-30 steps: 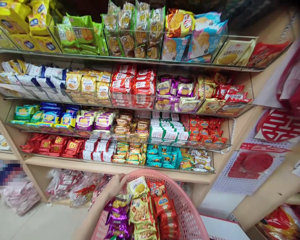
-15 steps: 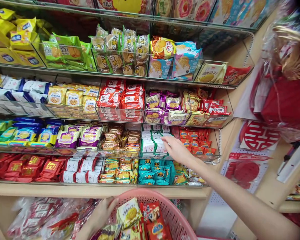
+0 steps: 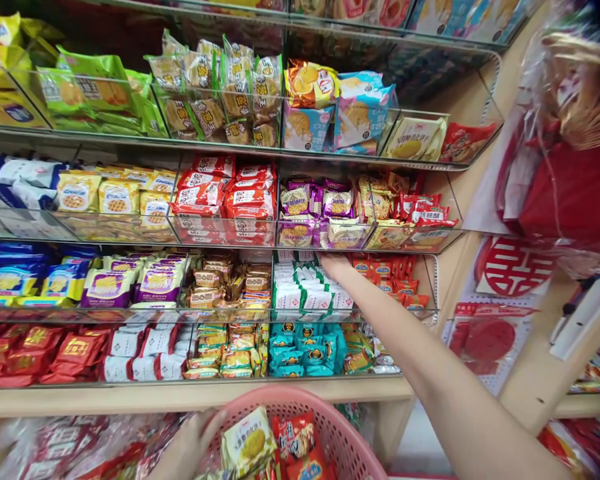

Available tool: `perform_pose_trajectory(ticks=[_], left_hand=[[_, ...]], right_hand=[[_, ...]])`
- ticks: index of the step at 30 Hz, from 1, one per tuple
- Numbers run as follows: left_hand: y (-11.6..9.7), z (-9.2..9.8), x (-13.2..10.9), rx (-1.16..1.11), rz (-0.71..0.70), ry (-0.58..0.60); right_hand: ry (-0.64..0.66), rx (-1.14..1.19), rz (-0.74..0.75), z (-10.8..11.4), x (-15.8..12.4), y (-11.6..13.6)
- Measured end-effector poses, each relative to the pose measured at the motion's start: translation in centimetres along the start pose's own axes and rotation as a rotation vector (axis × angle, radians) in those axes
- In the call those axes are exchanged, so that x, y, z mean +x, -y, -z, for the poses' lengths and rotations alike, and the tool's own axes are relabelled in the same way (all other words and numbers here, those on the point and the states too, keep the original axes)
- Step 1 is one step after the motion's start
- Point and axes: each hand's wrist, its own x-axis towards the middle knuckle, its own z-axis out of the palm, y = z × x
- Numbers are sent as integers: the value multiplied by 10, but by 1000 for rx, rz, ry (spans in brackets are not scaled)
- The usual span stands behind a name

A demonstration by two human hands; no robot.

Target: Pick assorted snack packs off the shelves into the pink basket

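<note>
My right hand point(image 3: 336, 265) reaches into the compartment of white-and-green snack packets point(image 3: 303, 290) on the third shelf down. Its fingers go in under the shelf above and are hidden, so I cannot see what they touch. At the bottom, my left hand point(image 3: 197, 433) is closed on the left rim of a pink plastic basket point(image 3: 350, 437). Inside the basket lie a cream biscuit packet point(image 3: 249, 441), a red-and-white packet point(image 3: 295, 435) and an orange-red packet point(image 3: 313, 467).
Clear front panels point(image 3: 230, 317) edge the shelves. Brown-wrapped snacks point(image 3: 207, 279) sit left of the reached-into compartment, red packets point(image 3: 380, 268) right of it. Teal packets point(image 3: 305, 350) are below. Red decorations point(image 3: 520, 267) hang at the right; plastic-bagged goods point(image 3: 65, 447) lie under the shelves.
My right hand has moved from the front of the white-and-green packets deeper and higher into their compartment. The shelves have shifted leftward in view. My left hand stays on the basket.
</note>
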Motion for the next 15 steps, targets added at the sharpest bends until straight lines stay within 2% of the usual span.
perform_pose_trajectory(ticks=[11,15], left_hand=[[-1,-1,3,-8,36,2],[-1,-1,3,-20,34,-12]], right_hand=[[-60,-10,26,-10,5,-6],[-134,-16,49,-9,7,-6]])
